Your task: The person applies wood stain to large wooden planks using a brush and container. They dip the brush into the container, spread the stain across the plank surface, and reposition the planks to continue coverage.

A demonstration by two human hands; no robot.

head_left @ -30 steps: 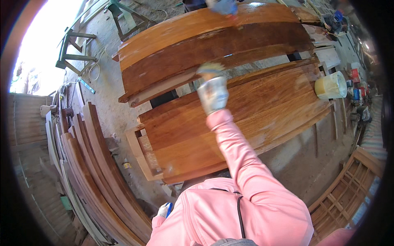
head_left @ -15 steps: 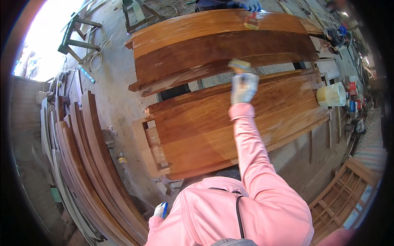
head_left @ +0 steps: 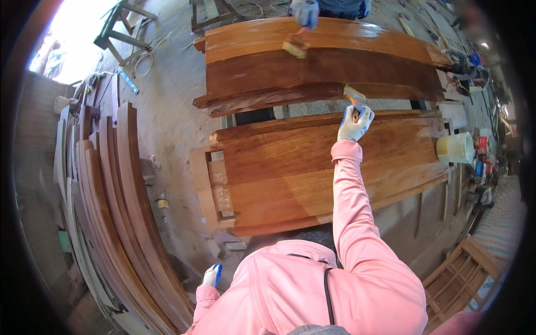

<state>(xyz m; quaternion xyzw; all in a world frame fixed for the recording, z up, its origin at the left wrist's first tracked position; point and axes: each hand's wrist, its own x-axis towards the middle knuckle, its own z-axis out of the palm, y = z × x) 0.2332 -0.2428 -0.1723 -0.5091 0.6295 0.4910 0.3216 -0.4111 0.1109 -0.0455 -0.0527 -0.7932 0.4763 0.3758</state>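
Note:
My right hand (head_left: 355,124), in a white glove with blue trim, is stretched far out and grips a flat paintbrush (head_left: 354,96). The bristles rest at the far edge of the near wooden panel (head_left: 312,173), a wide varnished board with a wet sheen. My left hand (head_left: 212,275), also gloved, hangs low beside my hip and holds nothing that I can see. My pink sleeve runs up the middle of the view.
A second set of glossy boards (head_left: 324,61) lies beyond, where another person's gloved hand (head_left: 305,12) works a brush (head_left: 295,46). A pale yellow bucket (head_left: 453,147) stands at the right. Curved wooden planks (head_left: 123,223) lean at the left. A wooden frame (head_left: 463,279) lies lower right.
My right hand has moved with the brush from the left part of the near panel toward its far right edge. The view has shifted a little to the left.

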